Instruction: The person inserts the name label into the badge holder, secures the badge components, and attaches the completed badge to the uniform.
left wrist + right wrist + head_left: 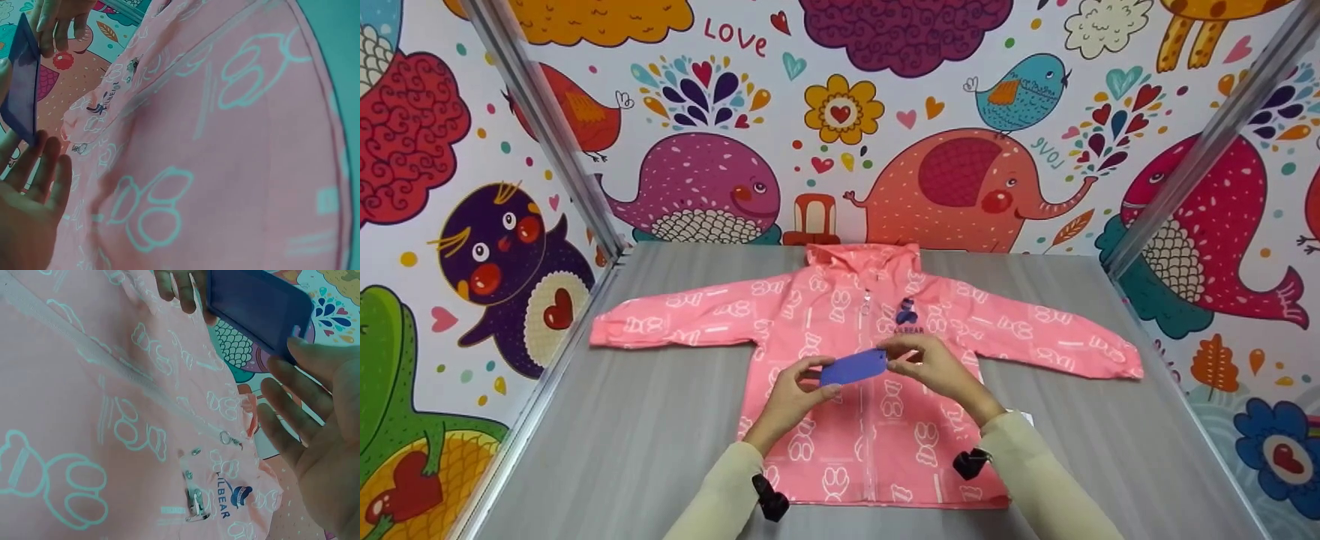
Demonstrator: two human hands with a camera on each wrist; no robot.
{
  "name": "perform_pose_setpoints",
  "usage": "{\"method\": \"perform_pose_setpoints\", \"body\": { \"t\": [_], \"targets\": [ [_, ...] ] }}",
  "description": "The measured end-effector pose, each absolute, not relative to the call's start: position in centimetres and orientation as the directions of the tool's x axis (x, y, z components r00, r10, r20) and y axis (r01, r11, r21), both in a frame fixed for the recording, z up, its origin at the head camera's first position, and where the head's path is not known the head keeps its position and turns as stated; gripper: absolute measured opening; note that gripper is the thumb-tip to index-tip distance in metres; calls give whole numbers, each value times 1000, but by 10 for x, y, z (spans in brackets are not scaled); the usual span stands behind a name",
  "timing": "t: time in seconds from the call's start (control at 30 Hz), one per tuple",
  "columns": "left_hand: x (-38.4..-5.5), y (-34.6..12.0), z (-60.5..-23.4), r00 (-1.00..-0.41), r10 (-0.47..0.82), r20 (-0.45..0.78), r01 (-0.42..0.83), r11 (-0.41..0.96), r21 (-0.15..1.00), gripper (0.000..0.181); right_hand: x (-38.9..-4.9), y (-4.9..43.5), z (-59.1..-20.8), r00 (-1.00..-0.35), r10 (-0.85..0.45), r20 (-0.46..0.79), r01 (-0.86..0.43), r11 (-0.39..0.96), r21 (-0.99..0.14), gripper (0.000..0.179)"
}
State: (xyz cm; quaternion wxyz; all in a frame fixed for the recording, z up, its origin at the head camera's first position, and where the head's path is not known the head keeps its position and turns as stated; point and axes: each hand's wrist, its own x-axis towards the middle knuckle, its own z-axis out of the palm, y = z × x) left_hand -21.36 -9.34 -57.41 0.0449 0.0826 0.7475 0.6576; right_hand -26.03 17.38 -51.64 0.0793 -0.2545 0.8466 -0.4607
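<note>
Both hands hold a blue card holder (pixel 853 367) over the front of a pink hooded jacket (pixel 810 420). The left hand (pixel 789 397) pinches its left end between thumb and fingers. At the opposite end, the right hand (pixel 941 371) grips the corner. In the right wrist view the holder (pixel 256 306) shows a raised rim, a darker panel and a small slot near the right hand's thumb. The jacket lies flat, zipped, sleeves spread to both sides, with white bear outlines and a dark blue logo (pixel 906 311). A metal clip (pixel 196 503) on a clear strap lies by that logo.
The grey table (pixel 660 420) carries the jacket, its hood toward the back wall. A white piece (pixel 1027 420) peeks out beside the right sleeve cuff. Metal posts (pixel 547 127) and cartoon-printed walls (pixel 825 45) enclose the table.
</note>
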Motion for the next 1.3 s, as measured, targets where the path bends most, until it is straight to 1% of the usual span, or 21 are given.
{"method": "perform_pose_setpoints", "body": {
  "t": [0.13, 0.2, 0.37, 0.5, 0.63, 0.73, 0.8, 0.9, 1.0, 1.13, 1.3],
  "targets": [
    [-214, -92, -574, -987, 149, 62, 80, 116, 990, 56, -258, 176, -517, -830, -555, 55, -335, 417, -845, 46],
    [-217, -93, -581, -987, 136, 85, 100, 108, 989, 59, -256, 176, -519, -823, -567, 34, -305, 391, -869, 53],
    [-216, -88, -576, -988, 98, 123, 134, 113, 985, 62, -254, 176, -530, -832, -554, 26, -276, 374, -885, 66],
    [-209, -85, -561, -984, 102, 147, 157, 100, 982, 61, -250, 172, -536, -845, -531, 68, -316, 392, -864, 73],
    [-205, -82, -553, -981, 97, 166, 178, 129, 976, 59, -248, 167, -544, -842, -519, 144, -404, 432, -806, 78],
    [-209, -82, -561, -979, 93, 179, 191, 145, 971, 59, -247, 165, -548, -837, -513, 192, -466, 481, -743, 80],
    [-214, -83, -569, -976, 109, 186, 200, 134, 971, 57, -245, 165, -550, -837, -507, 207, -484, 507, -713, 80],
    [-218, -85, -577, -973, 145, 182, 196, 93, 976, 53, -244, 166, -553, -844, -495, 205, -477, 520, -709, 78],
    [-218, -88, -580, -973, 170, 154, 167, 69, 983, 48, -243, 167, -554, -852, -488, 190, -461, 526, -715, 78],
    [-217, -89, -579, -974, 179, 138, 155, 85, 984, 42, -243, 167, -555, -850, -490, 196, -469, 532, -705, 77],
    [-218, -88, -579, -971, 174, 165, 185, 103, 977, 36, -242, 166, -556, -853, -482, 200, -474, 554, -684, 77]
  ]
}}
